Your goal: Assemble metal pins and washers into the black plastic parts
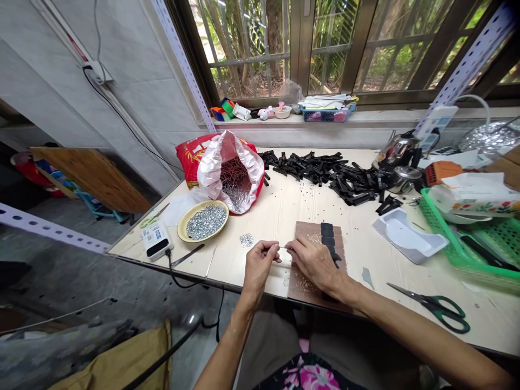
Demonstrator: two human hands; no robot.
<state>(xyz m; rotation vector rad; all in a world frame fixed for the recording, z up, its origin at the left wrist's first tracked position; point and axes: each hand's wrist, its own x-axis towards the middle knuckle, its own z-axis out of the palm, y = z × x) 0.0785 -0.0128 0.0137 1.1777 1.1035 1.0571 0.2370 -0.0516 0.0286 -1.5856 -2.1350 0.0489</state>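
Note:
My left hand [259,265] is closed in a pinch above the table's front edge. Facing it, my right hand [314,264] pinches too, its wrist over a brown board [301,287]. A thin, pin-like piece [283,247] spans the short gap between both sets of fingertips; its exact kind is too small to tell. Black flat pieces [327,234] lie in a column on the board, partly behind my right hand, with small pale bits scattered around. Left of my hands is a little pile of silvery bits [246,240]. Farther left, a yellow dish [182,229] holds many similar silvery bits.
A red bag [189,162] of thin metal pins stands open behind. Black clips [320,170] are heaped along the back. Scissors [436,309], a white tray [406,238] and a green basket [459,257] are at right. A white device [155,240] with a cable sits left.

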